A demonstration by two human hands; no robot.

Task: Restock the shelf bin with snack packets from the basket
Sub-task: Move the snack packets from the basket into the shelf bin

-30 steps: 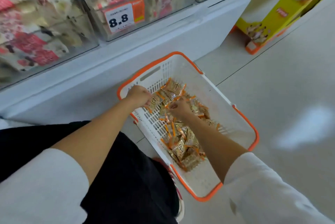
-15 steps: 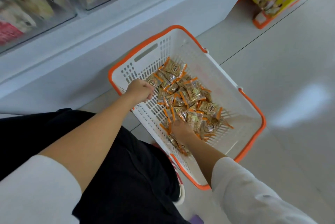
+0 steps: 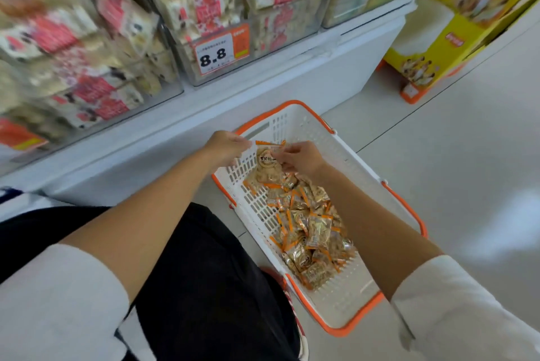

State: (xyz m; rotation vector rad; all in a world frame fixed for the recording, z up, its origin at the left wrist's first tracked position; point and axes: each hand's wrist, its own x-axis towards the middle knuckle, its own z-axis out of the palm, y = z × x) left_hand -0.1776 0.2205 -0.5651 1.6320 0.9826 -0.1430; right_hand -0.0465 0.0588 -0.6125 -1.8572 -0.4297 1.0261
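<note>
though blurry, shelf bins (image 3: 292, 36) above basket (image 3: 292, 102)

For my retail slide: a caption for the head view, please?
Left hand and right hand hold a packet over the basket, below the 8.8 bin.

The right hand (image 3: 302, 159) pinches a packet (image 3: 266, 163) above the far end of the basket (image 3: 295, 123). The left hand (image 3: 225, 147) reaches its fingertips to the packet's orange top edge, too blurred to show a grip. More packets (image 3: 309, 229) lie heaped in the basket, which stands on the floor (image 3: 467, 141). Behind it, a clear bin (image 3: 277, 39) bears a tag (image 3: 216, 55) reading 8.8. A yellow box (image 3: 438, 47) stands at right.
</note>
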